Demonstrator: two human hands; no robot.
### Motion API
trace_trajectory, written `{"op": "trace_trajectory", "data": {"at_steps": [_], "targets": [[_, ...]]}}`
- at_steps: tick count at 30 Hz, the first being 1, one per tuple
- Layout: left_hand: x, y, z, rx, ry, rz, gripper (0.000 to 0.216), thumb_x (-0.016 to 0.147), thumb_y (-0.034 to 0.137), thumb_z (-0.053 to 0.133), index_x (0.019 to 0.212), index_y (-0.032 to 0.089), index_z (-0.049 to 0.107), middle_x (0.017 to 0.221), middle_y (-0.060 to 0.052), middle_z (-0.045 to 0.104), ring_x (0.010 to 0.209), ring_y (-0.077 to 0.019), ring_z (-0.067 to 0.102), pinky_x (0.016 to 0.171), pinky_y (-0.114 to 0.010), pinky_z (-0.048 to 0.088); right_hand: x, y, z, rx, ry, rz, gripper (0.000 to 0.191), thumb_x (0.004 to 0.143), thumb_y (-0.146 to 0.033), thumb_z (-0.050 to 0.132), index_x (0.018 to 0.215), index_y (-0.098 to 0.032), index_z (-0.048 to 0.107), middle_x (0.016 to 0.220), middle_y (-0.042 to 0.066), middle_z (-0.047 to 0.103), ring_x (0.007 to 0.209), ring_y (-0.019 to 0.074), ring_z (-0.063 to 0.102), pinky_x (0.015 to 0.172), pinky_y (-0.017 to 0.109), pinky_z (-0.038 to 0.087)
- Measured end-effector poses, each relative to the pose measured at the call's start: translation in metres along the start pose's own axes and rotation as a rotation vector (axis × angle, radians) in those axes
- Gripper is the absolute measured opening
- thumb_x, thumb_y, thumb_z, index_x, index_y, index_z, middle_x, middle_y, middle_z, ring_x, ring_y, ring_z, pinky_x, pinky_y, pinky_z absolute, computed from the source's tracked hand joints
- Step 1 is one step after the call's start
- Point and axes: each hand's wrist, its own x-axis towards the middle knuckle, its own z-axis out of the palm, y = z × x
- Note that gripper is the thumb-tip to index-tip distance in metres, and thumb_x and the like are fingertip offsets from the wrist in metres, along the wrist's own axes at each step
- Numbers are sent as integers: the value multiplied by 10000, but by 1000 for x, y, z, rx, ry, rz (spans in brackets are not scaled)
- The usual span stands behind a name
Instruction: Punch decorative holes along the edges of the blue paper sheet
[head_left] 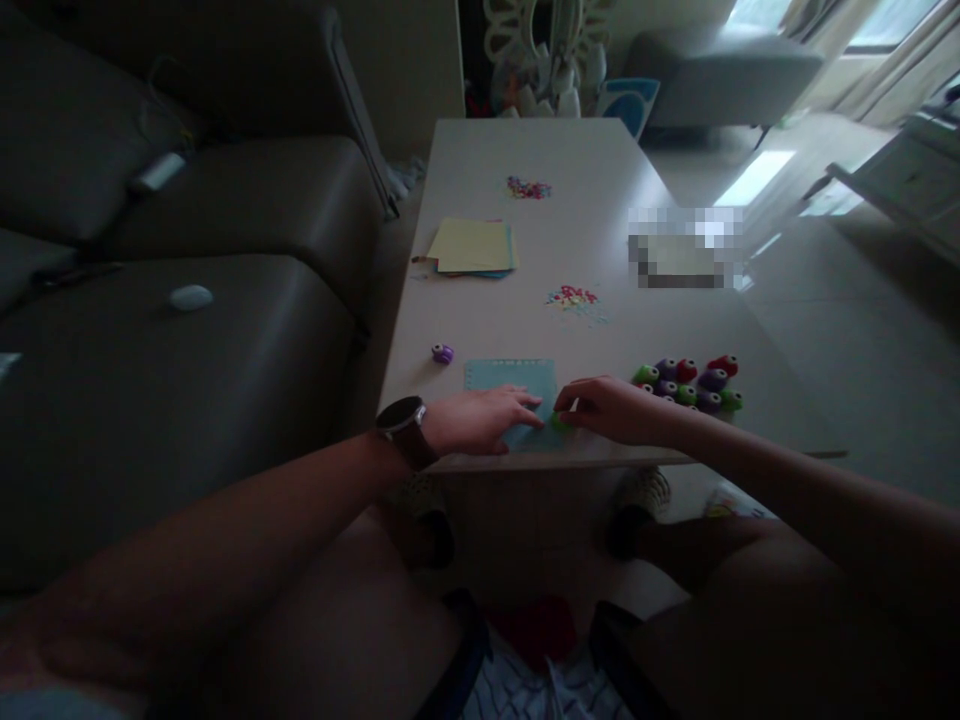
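Observation:
A light blue paper sheet (510,382) with punched holes along its edges lies at the near edge of the pale table (570,240). My left hand (480,420), with a dark watch on the wrist, lies flat on the sheet with its fingers stretched out. My right hand (615,410) is closed over a small green craft punch (561,420) at the sheet's right edge. A cluster of several green, purple and red punches (690,385) stands just right of my right hand. One purple punch (442,353) sits alone to the sheet's left.
A stack of coloured paper (474,248) lies mid-table. Two small heaps of punched confetti (574,297) (529,187) lie further back. A dark sofa (187,300) runs along the left. An armchair (720,70) and cluttered things stand behind the table. My knees are below the table edge.

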Motion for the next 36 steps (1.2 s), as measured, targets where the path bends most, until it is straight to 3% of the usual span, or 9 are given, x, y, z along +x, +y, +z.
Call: {"op": "trace_trajectory", "data": {"at_steps": [7,11,21,30,36], "targets": [[-4,-2,2,-81,-5,9,706,773,73,751,1424,183,500,1580,-133,405,1494,-306,302,1213,-430,280,5,9,4,49,13,11,167,872,-183,573,924,-188,731,802,41,732,699,167,639,678,275,471],[-6,-6,5,-136,16,12,725,784,90,734,1440,229,457,1541,-105,456,1498,-301,298,1210,-436,288,6,13,5,94,0,34,152,871,-204,577,917,-189,721,754,32,718,672,167,639,650,271,471],[-8,-6,4,-142,-20,10,880,800,117,710,1550,211,259,1603,-134,356,1518,-290,251,1215,-388,268,8,9,3,62,-3,60,149,870,-242,592,903,-201,731,786,39,730,706,183,658,663,285,479],[-8,-6,4,-161,-19,18,904,785,99,674,1559,241,230,1606,-132,351,1527,-298,224,1209,-414,272,10,9,0,13,-38,49,161,894,-317,600,885,-206,716,792,39,729,680,171,646,630,283,462],[-8,-2,0,-150,-43,21,978,770,69,693,1595,249,199,1635,-124,302,1528,-316,215,1218,-423,274,13,8,-1,58,-68,140,185,884,-371,627,865,-203,700,703,33,718,625,168,647,588,280,459]]}}
